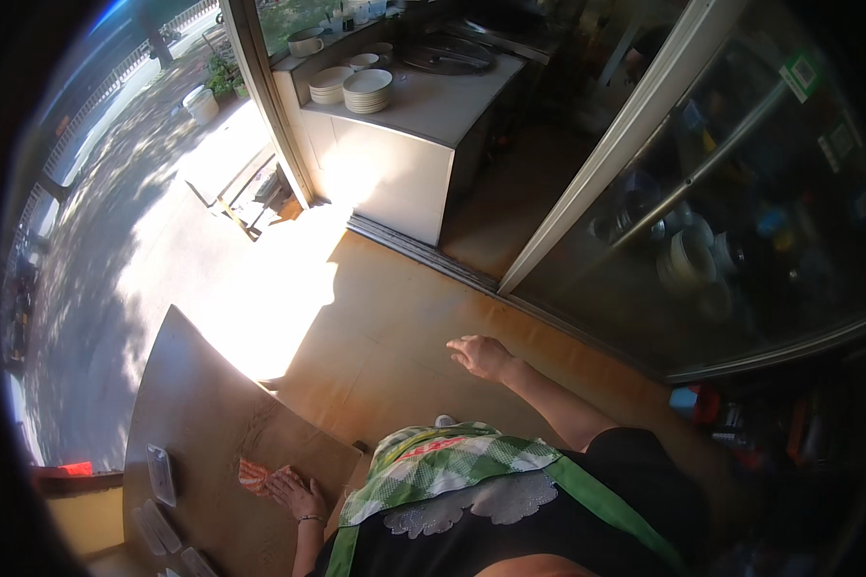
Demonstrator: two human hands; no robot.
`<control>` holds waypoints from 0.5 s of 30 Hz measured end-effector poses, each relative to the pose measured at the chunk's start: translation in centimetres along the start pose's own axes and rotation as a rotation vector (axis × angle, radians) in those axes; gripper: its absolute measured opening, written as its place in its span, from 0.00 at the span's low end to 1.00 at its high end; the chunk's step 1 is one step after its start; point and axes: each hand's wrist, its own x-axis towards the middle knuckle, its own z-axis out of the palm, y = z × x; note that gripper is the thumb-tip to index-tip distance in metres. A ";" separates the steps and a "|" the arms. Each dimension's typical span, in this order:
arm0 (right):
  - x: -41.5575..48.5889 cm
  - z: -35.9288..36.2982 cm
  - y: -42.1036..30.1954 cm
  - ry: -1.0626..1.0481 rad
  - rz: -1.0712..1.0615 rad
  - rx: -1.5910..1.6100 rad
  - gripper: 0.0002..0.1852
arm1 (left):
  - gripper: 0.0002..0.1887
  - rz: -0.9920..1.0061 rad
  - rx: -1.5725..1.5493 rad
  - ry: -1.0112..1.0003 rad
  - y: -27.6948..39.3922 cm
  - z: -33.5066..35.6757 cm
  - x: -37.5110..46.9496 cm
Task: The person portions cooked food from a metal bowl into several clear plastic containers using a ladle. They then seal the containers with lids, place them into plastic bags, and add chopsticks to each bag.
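My left hand (297, 494) lies on an orange-and-white striped cloth (253, 477), pressing it to the brown tabletop (209, 425). Its fingers cover the cloth's right part; a thin bracelet circles the wrist. Away from the table, my right hand (482, 358) hangs in the air above the tiled floor (375, 324). It holds nothing, with one finger stretched out and the others loosely bent. A green-and-white checked apron (447, 461) covers my front.
Flat pale rectangular objects (161, 474) lie along the table's left side. Stacked white plates (367, 91) and bowls stand on a counter (418, 119) beyond the sliding-door track (418, 256). A glass door panel (693, 216) rises at right. Harsh sunlight whitens the floor at left.
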 end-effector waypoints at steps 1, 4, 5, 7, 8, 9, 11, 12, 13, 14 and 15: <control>0.4 -2.1 4.0 0.120 0.069 0.090 0.17 | 0.51 -0.022 0.034 -0.085 1.3 -0.8 0.9; 2.1 -5.4 13.6 0.244 0.263 0.126 0.17 | 0.46 -0.069 0.153 -0.314 5.3 -3.3 4.4; 2.3 -5.9 16.5 0.226 0.325 0.084 0.17 | 0.43 -0.086 0.193 -0.402 6.6 -4.3 5.8; 2.5 -6.5 22.2 0.160 0.464 0.047 0.19 | 0.37 -0.076 0.256 -0.550 9.9 -6.7 9.4; 2.0 -6.7 24.9 0.137 0.517 0.082 0.20 | 0.34 -0.056 0.291 -0.615 11.7 -8.4 11.4; 1.4 -6.7 27.5 0.144 0.569 0.125 0.22 | 0.32 -0.030 0.324 -0.673 13.9 -10.3 13.7; -0.1 -5.9 31.6 0.005 0.790 0.174 0.22 | 0.27 0.051 0.398 -0.755 20.1 -14.9 18.9; -0.7 -5.5 33.6 -0.089 0.963 0.178 0.22 | 0.25 0.109 0.453 -0.762 24.2 -17.4 21.7; -1.2 -5.2 35.4 -0.105 0.970 0.182 0.23 | 0.24 0.189 0.476 -0.723 29.2 -19.9 24.6; -1.5 -4.9 37.1 -0.203 1.059 0.167 0.24 | 0.23 0.289 0.484 -0.645 34.9 -22.3 27.5; -1.3 -4.7 38.8 -0.066 0.947 0.274 0.24 | 0.22 0.401 0.465 -0.526 41.1 -24.5 30.1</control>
